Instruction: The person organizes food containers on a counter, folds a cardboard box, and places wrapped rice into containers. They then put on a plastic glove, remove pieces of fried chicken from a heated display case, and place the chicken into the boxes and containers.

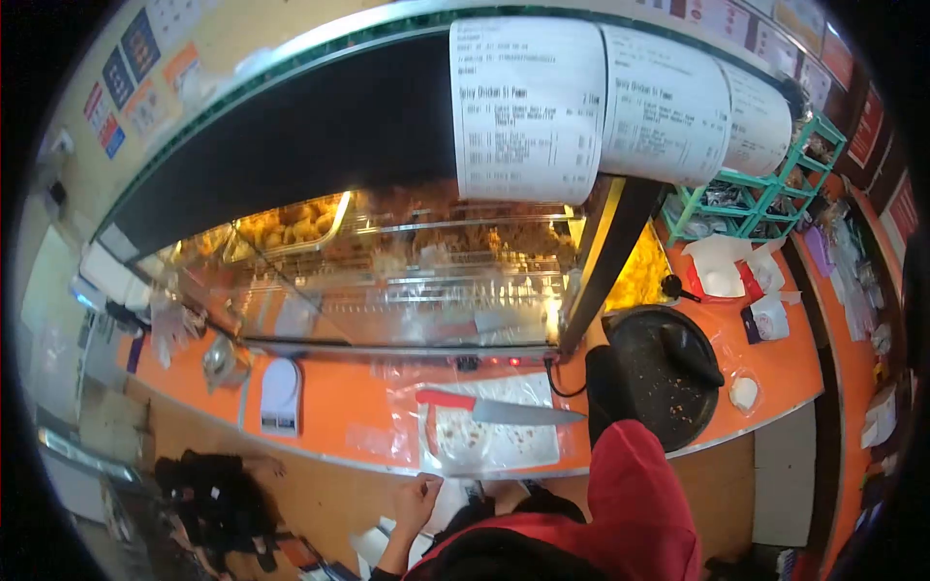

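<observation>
My left hand point(417, 501) hangs just below the counter's front edge, its fingers curled in with nothing visible in them. On the counter near it, a large knife point(513, 411) with a red handle lies across a crumb-strewn white sheet point(494, 445). My right arm, in a red sleeve point(639, 484) with a black covering point(607, 382) farther down, reaches to the left side of a round dark tray point(673, 416) dotted with crumbs. Against the dark tray, the right hand's fingers cannot be made out. A black elongated object point(691, 353) lies in the tray.
A glass food warmer point(407, 290) stands behind, with printed receipts point(528, 111) hanging over it. A white scale point(281, 395) is at left. Right of the tray are a small white bundle point(744, 391), red-and-white boxes point(719, 271) and green racks point(736, 198). Another person point(218, 499) is at lower left.
</observation>
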Available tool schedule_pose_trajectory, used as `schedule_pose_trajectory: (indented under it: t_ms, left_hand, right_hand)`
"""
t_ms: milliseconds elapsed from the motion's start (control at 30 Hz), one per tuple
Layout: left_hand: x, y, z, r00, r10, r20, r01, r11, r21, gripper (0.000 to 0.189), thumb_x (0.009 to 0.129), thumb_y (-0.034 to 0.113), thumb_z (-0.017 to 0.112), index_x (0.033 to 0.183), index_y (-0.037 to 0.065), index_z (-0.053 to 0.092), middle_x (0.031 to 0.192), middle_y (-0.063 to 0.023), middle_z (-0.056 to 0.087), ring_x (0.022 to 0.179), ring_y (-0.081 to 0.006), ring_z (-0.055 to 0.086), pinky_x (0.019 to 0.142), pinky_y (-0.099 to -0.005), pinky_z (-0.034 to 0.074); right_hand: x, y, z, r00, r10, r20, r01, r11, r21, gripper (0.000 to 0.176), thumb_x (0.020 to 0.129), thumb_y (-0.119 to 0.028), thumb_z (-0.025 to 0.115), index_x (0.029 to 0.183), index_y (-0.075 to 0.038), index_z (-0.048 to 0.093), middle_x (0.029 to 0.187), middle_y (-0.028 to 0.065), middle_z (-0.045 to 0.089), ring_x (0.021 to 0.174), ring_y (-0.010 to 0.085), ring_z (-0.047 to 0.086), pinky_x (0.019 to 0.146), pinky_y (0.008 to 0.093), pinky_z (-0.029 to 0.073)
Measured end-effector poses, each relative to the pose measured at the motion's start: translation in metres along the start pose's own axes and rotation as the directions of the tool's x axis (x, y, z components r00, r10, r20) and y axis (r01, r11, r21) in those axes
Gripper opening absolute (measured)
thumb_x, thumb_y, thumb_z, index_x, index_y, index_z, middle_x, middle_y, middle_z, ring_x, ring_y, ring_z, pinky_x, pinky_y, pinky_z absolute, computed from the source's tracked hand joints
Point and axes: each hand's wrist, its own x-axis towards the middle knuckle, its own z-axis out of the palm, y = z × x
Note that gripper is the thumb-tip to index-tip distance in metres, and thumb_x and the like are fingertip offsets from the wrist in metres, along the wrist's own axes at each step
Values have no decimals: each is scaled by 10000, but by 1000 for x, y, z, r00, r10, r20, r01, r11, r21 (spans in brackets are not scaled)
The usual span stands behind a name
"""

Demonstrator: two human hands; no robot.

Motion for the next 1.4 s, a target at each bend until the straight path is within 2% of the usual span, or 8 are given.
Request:
schedule_pose_trajectory:
  t_ms: [333,500,633,833,900,1033,1267,1400]
  left_hand:
    - [73,45,44,910,295,291,-145,884,-444,252,822,245,603,978,49,628,869,-67,614,770,-116,567,669,-244,445]
    - [127,77,100,834,-24,551,412,693,-592,481,847,247,569,1270,98,396,1042,-78,586,942,-173,558,756,-307,457]
    - [133,84,101,683,182,707,585,445,-679,496,817,170,592,1268,104,398,1027,-59,580,868,-131,557,716,-260,443]
    - [116,88,78,830,247,500,303,552,-777,347,801,88,602,1138,62,528,904,0,613,814,-80,558,709,-202,419]
    - [107,88,72,823,269,500,272,586,-764,349,798,78,606,1137,58,524,913,3,612,819,-75,555,711,-199,417]
    - [108,89,73,836,254,486,262,593,-761,350,791,57,613,1127,43,516,934,5,603,833,-69,550,718,-203,420]
    - [111,58,72,968,84,236,159,525,-836,302,774,27,619,1060,19,522,749,16,558,697,-56,518,635,-185,402]
    - [105,52,69,995,50,90,40,615,-788,297,770,21,620,1049,19,521,712,17,547,656,-47,509,586,-175,394]
  right_hand:
    - [-212,-42,-126,948,-127,-293,264,829,493,81,763,-47,584,726,-26,516,659,46,492,558,123,491,515,280,396]
    - [-314,-78,-151,836,-490,-245,548,740,390,118,727,-104,635,789,-31,565,758,86,574,673,252,548,638,350,438]
    - [-331,-66,-161,687,-204,697,57,972,227,232,759,-179,640,936,-36,599,1051,170,555,1015,294,503,887,367,372]
    - [-264,-1,-189,446,-410,795,-456,661,596,422,815,-248,606,1146,-5,511,1084,96,576,972,188,554,851,331,433]
    - [-252,-2,-194,471,-321,822,-833,144,534,424,831,-227,587,1163,21,498,1076,99,570,968,185,545,862,329,424]
    - [-256,-18,-163,432,-383,817,-603,551,577,242,831,-145,579,1019,3,608,1007,91,592,930,131,534,810,282,424]
    - [-283,-62,-127,616,-249,748,-788,-165,594,277,854,-249,572,980,-5,610,863,-11,585,776,84,542,700,254,450]
    - [-267,-81,-149,514,-214,831,-811,194,552,316,898,-292,494,957,0,598,853,-15,564,775,87,515,702,249,426]
